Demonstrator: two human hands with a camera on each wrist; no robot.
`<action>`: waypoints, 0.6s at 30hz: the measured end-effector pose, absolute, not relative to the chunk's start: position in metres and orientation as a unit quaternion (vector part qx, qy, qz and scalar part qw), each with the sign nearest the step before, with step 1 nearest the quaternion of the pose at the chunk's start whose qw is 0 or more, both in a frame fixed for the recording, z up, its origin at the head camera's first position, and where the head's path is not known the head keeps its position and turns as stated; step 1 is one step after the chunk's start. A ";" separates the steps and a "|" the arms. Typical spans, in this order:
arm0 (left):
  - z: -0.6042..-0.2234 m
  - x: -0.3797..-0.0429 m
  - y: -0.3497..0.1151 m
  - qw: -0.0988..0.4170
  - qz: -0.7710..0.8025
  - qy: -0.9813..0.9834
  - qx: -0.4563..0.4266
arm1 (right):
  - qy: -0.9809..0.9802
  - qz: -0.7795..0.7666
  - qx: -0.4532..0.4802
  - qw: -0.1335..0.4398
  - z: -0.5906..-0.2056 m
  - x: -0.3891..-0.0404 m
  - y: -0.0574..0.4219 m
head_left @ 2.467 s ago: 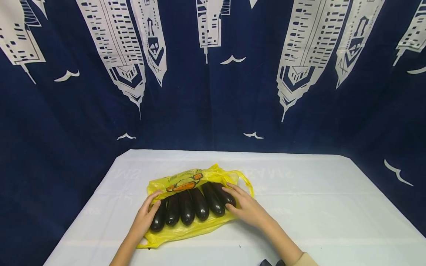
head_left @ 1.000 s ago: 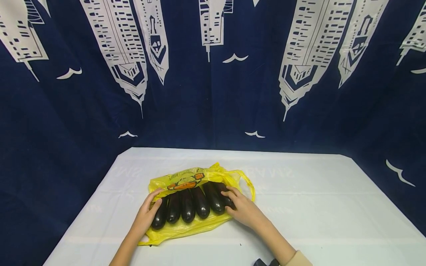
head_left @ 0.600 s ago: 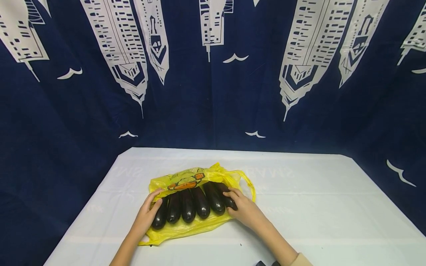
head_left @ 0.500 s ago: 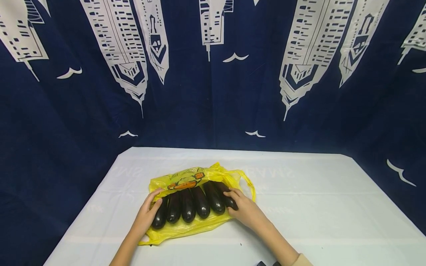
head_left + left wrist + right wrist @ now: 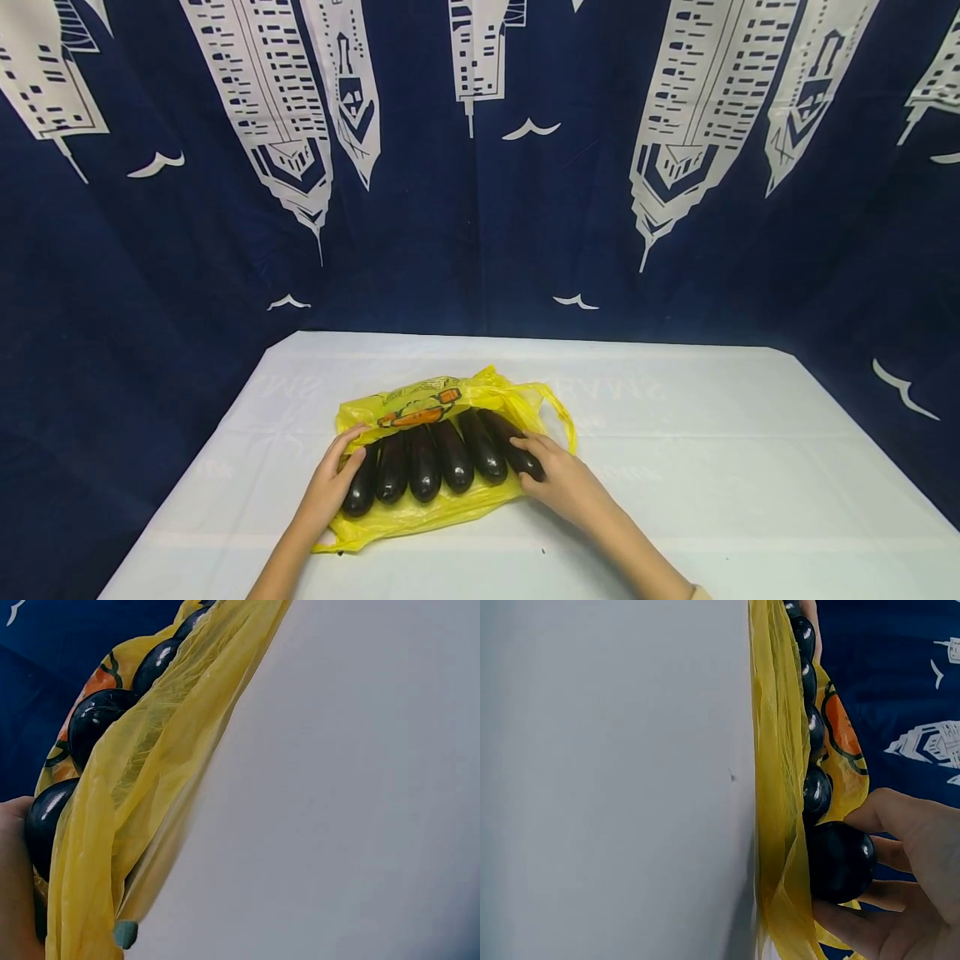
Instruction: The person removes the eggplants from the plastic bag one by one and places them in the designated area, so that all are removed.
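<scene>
Several dark eggplants (image 5: 423,467) lie side by side in the mouth of a yellow plastic bag (image 5: 427,525). At the right end of the row, my right hand (image 5: 566,479) grips the outermost eggplant (image 5: 525,458) near its round end; the right wrist view shows thumb and fingers around that eggplant (image 5: 841,862). My left hand (image 5: 330,479) rests along the outer side of the leftmost eggplant (image 5: 360,487), its fingers extended toward the bag's upper flap. The far ends of the eggplants are hidden under this flap.
The bag lies on a white-covered table (image 5: 720,467). One yellow handle loop (image 5: 558,408) sticks out on the right, beyond the right hand. A dark blue curtain (image 5: 480,225) with white building prints hangs behind the table.
My right hand has closed around the rightmost eggplant and moved slightly right and toward me, drawing its round end away from its neighbour. The left hand has stayed nearly still.
</scene>
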State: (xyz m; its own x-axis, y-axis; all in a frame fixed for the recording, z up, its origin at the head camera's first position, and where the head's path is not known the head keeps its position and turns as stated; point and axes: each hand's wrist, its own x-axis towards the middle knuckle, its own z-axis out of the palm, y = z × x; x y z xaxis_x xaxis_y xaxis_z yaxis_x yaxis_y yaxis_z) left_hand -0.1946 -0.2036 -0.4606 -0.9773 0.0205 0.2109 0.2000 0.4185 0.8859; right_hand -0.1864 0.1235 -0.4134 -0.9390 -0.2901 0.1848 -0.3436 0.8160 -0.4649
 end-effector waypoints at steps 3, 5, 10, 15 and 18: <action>-0.460 -0.194 -0.203 0.084 -0.536 -0.838 -0.064 | -0.953 0.251 0.162 0.055 -0.411 -0.182 0.125; -0.459 -0.194 -0.203 0.085 -0.537 -0.837 -0.063 | -0.954 0.250 0.158 0.058 -0.410 -0.179 0.127; -0.459 -0.194 -0.203 0.082 -0.535 -0.838 -0.063 | -0.954 0.251 0.151 0.066 -0.407 -0.171 0.131; -0.458 -0.194 -0.203 0.077 -0.536 -0.838 -0.060 | -0.954 0.249 0.147 0.073 -0.404 -0.162 0.135; -0.459 -0.194 -0.203 0.073 -0.537 -0.839 -0.054 | -0.955 0.247 0.147 0.073 -0.403 -0.156 0.139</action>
State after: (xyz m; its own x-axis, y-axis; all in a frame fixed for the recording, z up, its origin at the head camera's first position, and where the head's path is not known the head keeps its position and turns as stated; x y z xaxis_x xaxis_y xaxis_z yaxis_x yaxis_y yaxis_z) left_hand -0.1941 -0.2030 -0.4591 -0.9833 0.0124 0.1816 0.1701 0.4181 0.8923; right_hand -0.1562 0.1390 -0.4032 -0.9460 -0.2447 0.2126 -0.3170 0.8351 -0.4496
